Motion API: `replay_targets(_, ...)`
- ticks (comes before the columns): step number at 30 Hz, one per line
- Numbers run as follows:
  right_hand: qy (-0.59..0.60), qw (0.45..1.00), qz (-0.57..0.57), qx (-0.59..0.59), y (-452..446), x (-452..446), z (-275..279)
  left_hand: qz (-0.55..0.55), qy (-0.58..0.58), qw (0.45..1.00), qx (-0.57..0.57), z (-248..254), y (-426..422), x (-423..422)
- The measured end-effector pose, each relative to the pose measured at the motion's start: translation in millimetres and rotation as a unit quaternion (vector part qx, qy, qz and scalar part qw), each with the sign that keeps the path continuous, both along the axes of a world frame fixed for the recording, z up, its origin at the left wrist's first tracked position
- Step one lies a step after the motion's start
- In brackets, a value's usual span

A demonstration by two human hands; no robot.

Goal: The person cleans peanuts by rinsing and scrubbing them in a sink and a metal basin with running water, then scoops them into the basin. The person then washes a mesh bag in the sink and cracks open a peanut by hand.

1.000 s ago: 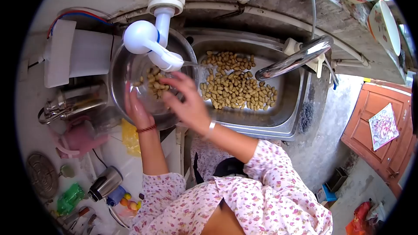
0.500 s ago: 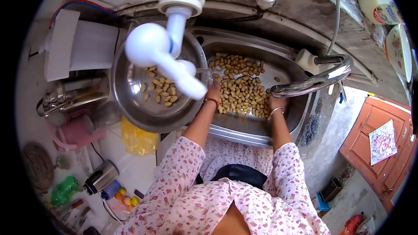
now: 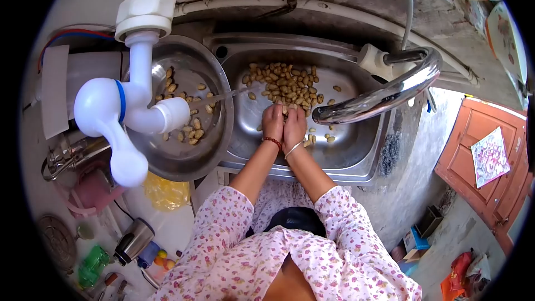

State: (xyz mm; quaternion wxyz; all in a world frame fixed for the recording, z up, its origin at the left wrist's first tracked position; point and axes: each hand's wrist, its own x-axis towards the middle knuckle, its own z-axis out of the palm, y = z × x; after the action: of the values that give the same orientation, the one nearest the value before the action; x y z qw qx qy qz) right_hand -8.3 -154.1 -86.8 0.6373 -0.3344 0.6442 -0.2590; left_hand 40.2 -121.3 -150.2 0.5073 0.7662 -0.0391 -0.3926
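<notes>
My left hand and my right hand are side by side in the steel sink, cupped closed together. A few peanuts in their shells show between the fingers; the rest of what they hold is hidden. Just beyond the fingertips lies the main heap of unshelled peanuts on the sink floor. Several loose peanuts are scattered to the right of my hands. To the left, a wide steel bowl holds more peanuts, spread over its bottom.
A white plastic tap hangs over the bowl, with a clear streak like water running from its nozzle toward the sink. The curved chrome faucet reaches over the sink from the right. A yellow plastic bag lies below the bowl.
My hands were apart at both sides of the peanuts; now they have come together around some. The heap is more compact and farther back. The view has shifted, moving the white tap leftward.
</notes>
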Motion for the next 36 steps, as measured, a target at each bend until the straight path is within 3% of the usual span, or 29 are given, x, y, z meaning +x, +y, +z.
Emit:
replay_targets(2, 0.084, 0.988, 0.088, -0.098, -2, -7, 26, 0.005, -0.06, 0.996, -0.065, 34, -4, -6)
replay_targets(4, 0.071, 0.981, 0.075, -0.163, 4, -6, 67, -0.025, -0.131, 0.985, -0.109, 111, -11, -7)
replay_targets(6, 0.048, 0.97, 0.085, -0.221, 9, -7, 111, -0.002, -0.116, 0.977, -0.177, 134, 6, -2)
replay_targets(8, -0.005, 0.948, 0.138, -0.286, 16, -4, 163, -0.075, -0.319, 0.939, -0.107, 200, 22, 7)
replay_targets(10, -0.056, 0.948, 0.13, -0.285, 32, 7, 199, -0.106, -0.435, 0.889, -0.095, 236, 41, 23)
replay_targets(12, -0.127, 0.934, 0.16, -0.292, 43, 27, 216, 0.04, -0.226, 0.948, -0.218, 249, 62, 40)
replay_targets(16, -0.177, 0.947, 0.179, -0.202, 74, 99, 185, 0.138, -0.225, 0.959, -0.105, 245, 84, 104)
replay_targets(18, -0.188, 0.948, 0.216, -0.136, 78, 122, 177, 0.204, -0.046, 0.965, -0.159, 235, 97, 137)
replay_targets(19, -0.192, 0.947, 0.235, -0.101, 80, 129, 173, 0.267, 0.075, 0.938, -0.206, 227, 107, 157)
replay_targets(22, -0.235, 0.939, 0.224, -0.113, 88, 144, 158, 0.277, -0.004, 0.947, -0.163, 237, 121, 178)
replay_targets(23, -0.19, 0.938, 0.236, -0.17, 89, 143, 155, 0.299, -0.031, 0.946, -0.12, 238, 122, 186)
replay_targets(26, -0.226, 0.906, 0.275, -0.229, 60, 97, 182, 0.194, -0.299, 0.929, -0.1, 237, 131, 184)
replay_targets(27, -0.227, 0.908, 0.248, -0.251, 47, 80, 187, 0.179, -0.402, 0.895, -0.068, 258, 115, 162)
replay_targets(29, -0.202, 0.921, 0.202, -0.266, 17, 39, 189, 0.137, -0.499, 0.851, -0.09, 281, 94, 112)
replay_targets(30, -0.124, 0.908, 0.216, -0.337, -2, 22, 169, 0.093, -0.502, 0.847, -0.148, 280, 90, 93)
replay_targets(31, -0.041, 0.935, 0.194, -0.294, -14, 7, 140, 0.009, -0.444, 0.872, -0.203, 268, 85, 74)
replay_targets(32, -0.098, 0.97, 0.145, -0.17, -32, -6, 105, -0.07, -0.37, 0.901, -0.216, 250, 76, 56)
replay_targets(33, 0.095, 0.96, 0.184, -0.19, -51, -28, 36, -0.127, -0.279, 0.931, -0.199, 225, 61, 39)
replay_targets(34, 0.123, 0.952, 0.211, -0.187, -76, -46, 40, -0.163, -0.189, 0.962, -0.108, 195, 46, 25)
replay_targets(36, 0.298, 0.892, 0.183, -0.285, -104, -92, -81, -0.156, -0.172, 0.972, -0.023, 104, 25, 24)
